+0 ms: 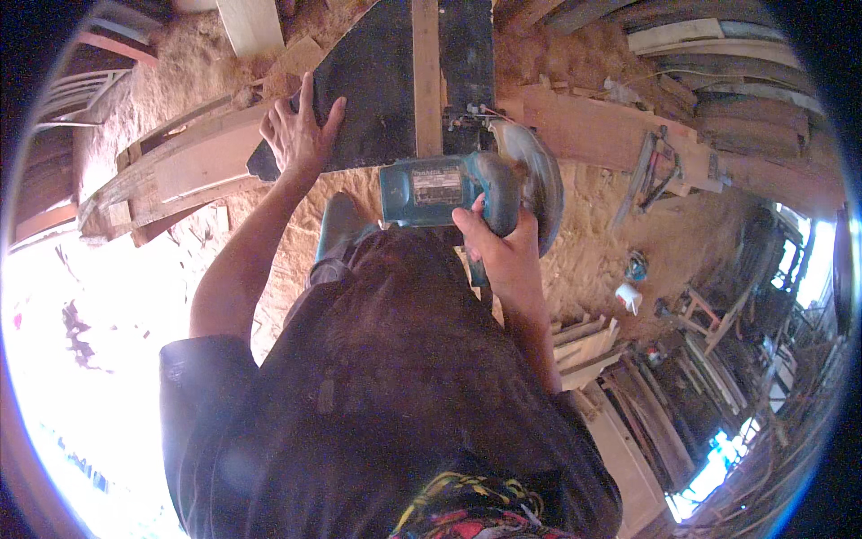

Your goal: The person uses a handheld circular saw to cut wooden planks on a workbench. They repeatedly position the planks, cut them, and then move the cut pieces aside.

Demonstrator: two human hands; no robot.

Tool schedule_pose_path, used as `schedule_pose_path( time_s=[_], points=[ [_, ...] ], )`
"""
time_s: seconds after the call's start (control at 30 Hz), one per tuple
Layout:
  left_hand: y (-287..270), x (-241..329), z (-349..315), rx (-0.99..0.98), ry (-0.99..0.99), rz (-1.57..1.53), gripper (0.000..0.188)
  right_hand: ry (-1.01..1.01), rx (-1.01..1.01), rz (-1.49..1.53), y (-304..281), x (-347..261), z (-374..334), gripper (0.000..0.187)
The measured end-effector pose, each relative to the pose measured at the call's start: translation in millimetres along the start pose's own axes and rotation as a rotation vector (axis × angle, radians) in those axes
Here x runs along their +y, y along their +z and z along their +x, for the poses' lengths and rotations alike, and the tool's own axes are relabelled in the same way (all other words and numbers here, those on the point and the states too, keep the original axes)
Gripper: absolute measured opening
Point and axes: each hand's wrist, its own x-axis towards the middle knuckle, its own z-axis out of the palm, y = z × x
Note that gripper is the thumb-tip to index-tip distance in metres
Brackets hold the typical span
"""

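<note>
My right hand [503, 235] is wrapped round the rear handle of a teal circular saw [437, 190]. The saw's rounded metal blade guard [537, 180] faces right, and its base meets the near edge of a black board [368, 90]. Flat on that board's left part lies my left hand [303, 135], fingers spread, holding nothing. A narrow wooden strip [426, 81] runs lengthwise over the board, left of the saw guard. The saw's body hides the blade and part of the board's near edge.
Thick wooden beams [575, 126] lie crosswise under the board. A metal-framed tool [648, 171] rests on the right beam. Sawdust [584, 269] covers the ground, where a white container [628, 295] lies. Timber pieces [655, 404] are stacked at the lower right.
</note>
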Motion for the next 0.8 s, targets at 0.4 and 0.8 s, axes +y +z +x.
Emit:
schedule_pose_path(
  time_s=[0.4,0.8],
  points=[
    [0,1,0,-0.049,0.0,-0.002,0.082,-0.011,0.001,0.088,4,-19,23,0.02],
    [-2,-1,-1,-0.095,0.002,0.01,0.083,-0.013,0.016,0.047,8,-34,37,0.02]
  ],
)
